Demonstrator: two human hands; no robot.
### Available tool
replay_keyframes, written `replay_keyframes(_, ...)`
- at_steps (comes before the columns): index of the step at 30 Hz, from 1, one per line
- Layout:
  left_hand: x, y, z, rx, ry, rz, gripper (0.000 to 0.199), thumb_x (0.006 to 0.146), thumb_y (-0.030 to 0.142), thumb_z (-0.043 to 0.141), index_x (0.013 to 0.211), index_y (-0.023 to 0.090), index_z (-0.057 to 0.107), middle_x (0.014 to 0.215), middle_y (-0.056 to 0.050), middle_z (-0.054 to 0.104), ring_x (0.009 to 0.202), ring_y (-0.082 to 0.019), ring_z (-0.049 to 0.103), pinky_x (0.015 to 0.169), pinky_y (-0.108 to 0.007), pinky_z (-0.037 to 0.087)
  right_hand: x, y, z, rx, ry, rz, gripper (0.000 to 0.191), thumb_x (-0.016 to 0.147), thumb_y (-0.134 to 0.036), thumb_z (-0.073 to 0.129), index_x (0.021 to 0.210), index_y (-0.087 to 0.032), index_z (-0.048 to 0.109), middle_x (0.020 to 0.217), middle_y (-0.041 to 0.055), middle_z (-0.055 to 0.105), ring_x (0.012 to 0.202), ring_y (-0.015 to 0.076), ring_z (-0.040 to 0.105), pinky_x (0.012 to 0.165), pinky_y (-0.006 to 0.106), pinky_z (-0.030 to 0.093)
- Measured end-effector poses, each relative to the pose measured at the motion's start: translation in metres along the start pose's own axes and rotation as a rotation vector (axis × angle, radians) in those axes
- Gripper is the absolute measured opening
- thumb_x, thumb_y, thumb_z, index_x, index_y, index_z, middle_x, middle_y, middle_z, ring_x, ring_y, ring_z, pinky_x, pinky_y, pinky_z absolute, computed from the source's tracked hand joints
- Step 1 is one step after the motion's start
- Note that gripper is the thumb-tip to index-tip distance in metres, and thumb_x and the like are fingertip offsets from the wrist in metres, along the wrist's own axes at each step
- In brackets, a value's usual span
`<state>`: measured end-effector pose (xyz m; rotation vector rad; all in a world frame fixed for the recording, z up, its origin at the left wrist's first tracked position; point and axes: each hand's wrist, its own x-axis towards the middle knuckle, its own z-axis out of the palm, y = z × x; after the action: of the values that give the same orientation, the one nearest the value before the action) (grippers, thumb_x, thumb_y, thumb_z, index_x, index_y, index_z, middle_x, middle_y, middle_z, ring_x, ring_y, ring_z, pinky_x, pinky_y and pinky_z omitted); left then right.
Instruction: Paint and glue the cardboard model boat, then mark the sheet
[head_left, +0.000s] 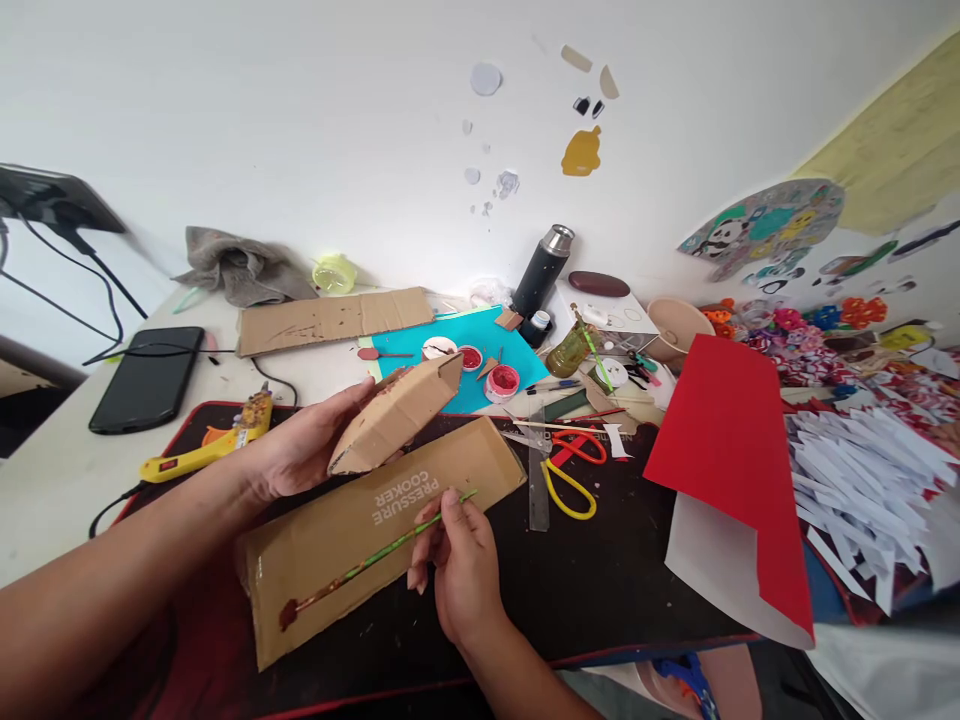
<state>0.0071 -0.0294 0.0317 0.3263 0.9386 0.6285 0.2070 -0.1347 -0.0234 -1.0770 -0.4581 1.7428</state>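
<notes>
My left hand [300, 440] grips a folded cardboard piece [401, 415] shaped like a small boat, tilted above the table. Dark reddish-brown paint marks its far upper side. In my right hand [461, 565] a green-handled paintbrush [382, 552] is pinched near its end, its bristles pointing left and loaded with dark reddish-brown paint. Beneath the brush lies a flat cardboard sheet [337, 515] printed "PRESSURE COOKER". Behind the cardboard piece, jars of red paint [502, 383] and a white-topped jar [439, 347] stand on a blue sheet [480, 328].
Scissors [570, 490] and a metal ruler [538, 480] lie right of the sheet. A yellow glue gun [202, 450] and a phone [148, 380] are at left. A black flask [544, 270] stands by the wall; red paper [731, 480] curls up near white strips [866, 490].
</notes>
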Motion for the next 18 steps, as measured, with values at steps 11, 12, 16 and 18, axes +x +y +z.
replay_keyframes(11,0.015,0.001,0.002,0.131,-0.058,-0.062,0.073,0.099,0.070,0.069,0.153,0.021,0.066,0.119,-0.013,0.087,0.101,-0.031,0.084,0.087,-0.038,0.068,-0.009,0.008,-0.002,0.004,-0.086,0.126,0.075,0.072,-0.090,0.087,0.081,-0.017,0.070,0.048,-0.0029,0.063,0.034,0.0110,0.054,0.034,0.019,0.035)
replay_keyframes(12,0.015,-0.001,0.002,0.126,-0.067,-0.054,0.073,0.099,0.069,0.070,0.154,0.022,0.065,0.119,-0.013,0.087,0.102,-0.031,0.084,0.087,-0.038,0.068,-0.010,0.007,-0.002,0.010,-0.093,0.134,0.075,0.073,-0.090,0.087,0.081,-0.017,0.070,0.048,-0.0027,0.063,0.033,0.0113,0.054,0.034,0.019,0.035)
replay_keyframes(16,0.009,-0.003,-0.001,0.141,-0.112,0.022,0.079,0.094,0.068,0.078,0.159,0.026,0.062,0.120,-0.009,0.087,0.103,-0.030,0.084,0.086,-0.037,0.068,-0.014,-0.001,-0.005,0.017,-0.117,0.128,0.072,0.076,-0.087,0.087,0.080,-0.017,0.070,0.047,-0.0026,0.063,0.033,0.0116,0.055,0.034,0.019,0.036)
replay_keyframes(18,0.002,0.001,-0.006,0.164,-0.103,0.065,0.084,0.089,0.072,0.081,0.158,0.025,0.063,0.115,-0.009,0.088,0.102,-0.031,0.084,0.085,-0.036,0.068,-0.014,-0.009,-0.008,0.023,-0.111,0.104,0.070,0.077,-0.085,0.088,0.080,-0.017,0.070,0.047,-0.0028,0.063,0.033,0.0116,0.056,0.034,0.019,0.037)
